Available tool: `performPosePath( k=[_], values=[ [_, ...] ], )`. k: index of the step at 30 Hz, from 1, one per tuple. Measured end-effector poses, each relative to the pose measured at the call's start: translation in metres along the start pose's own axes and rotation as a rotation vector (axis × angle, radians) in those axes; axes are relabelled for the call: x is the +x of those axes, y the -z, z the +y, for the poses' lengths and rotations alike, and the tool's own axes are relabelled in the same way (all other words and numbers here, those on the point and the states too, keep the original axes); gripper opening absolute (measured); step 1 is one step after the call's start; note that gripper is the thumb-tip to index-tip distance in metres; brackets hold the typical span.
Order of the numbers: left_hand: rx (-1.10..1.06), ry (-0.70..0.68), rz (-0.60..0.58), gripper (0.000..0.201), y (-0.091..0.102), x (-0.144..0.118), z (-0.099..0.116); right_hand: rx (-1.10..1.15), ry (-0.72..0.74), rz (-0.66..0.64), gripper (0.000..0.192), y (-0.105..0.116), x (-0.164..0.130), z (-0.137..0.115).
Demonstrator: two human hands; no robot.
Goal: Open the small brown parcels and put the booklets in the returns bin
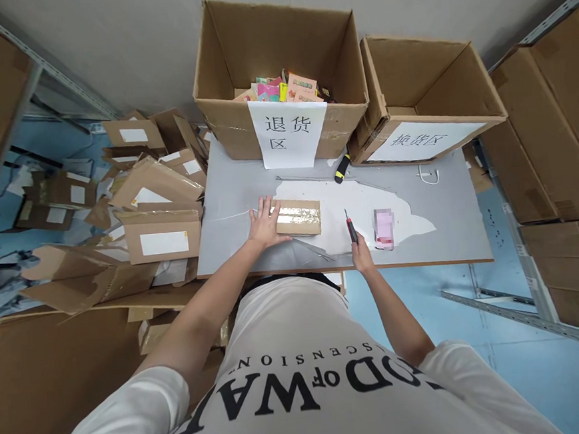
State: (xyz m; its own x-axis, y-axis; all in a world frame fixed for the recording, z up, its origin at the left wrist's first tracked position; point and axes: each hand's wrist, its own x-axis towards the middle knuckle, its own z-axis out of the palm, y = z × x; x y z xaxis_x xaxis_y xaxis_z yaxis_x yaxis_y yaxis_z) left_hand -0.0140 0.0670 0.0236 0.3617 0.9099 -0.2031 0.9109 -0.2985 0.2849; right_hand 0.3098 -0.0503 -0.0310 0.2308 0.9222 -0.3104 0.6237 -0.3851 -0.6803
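A small brown cardboard box (297, 218), with shiny tape along its top, lies on the grey table (231, 181). My left hand (266, 225) rests with spread fingers over the box's left end. To the right of the box, my right hand (362, 254) is closed around the handle of a slim red-and-black knife (352, 229), its thin tip directed away from me. The knife is apart from the box. Beside my right hand, a pinkish, pixel-blurred item (384, 229) lies on a white patch of the tabletop; its kind cannot be made out.
A large carton (223, 132) holding colourful small boxes stands at the back, beside another open carton (439, 78). A yellow-and-black handled tool (342, 169) lies before them. Opened cardboard boxes (162, 227) pile up on the left. Stacked cartons (543, 123) fill the right shelf.
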Motion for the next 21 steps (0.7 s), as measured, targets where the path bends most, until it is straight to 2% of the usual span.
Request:
performPosePath(
  k=[4,8,13,17,21],
  values=[
    [0.047,-0.021,0.012,0.110,0.003,-0.007,0.000,-0.203,-0.110,0.042,0.060,-0.037,0.017,-0.013],
    [0.062,-0.064,0.011,0.099,0.003,-0.018,0.004,-0.339,-0.196,0.060,0.061,-0.059,0.027,-0.016],
    [0.056,-0.145,0.005,0.081,-0.011,-0.044,0.011,-0.432,-0.215,0.045,0.062,-0.068,0.031,-0.009],
    [0.057,-0.144,-0.013,0.080,-0.024,-0.060,0.013,-0.509,-0.168,0.034,0.063,-0.069,0.030,-0.006],
    [0.064,-0.126,-0.023,0.080,-0.027,-0.062,0.013,-0.598,-0.103,0.047,0.061,-0.069,0.025,-0.008]
  ],
)
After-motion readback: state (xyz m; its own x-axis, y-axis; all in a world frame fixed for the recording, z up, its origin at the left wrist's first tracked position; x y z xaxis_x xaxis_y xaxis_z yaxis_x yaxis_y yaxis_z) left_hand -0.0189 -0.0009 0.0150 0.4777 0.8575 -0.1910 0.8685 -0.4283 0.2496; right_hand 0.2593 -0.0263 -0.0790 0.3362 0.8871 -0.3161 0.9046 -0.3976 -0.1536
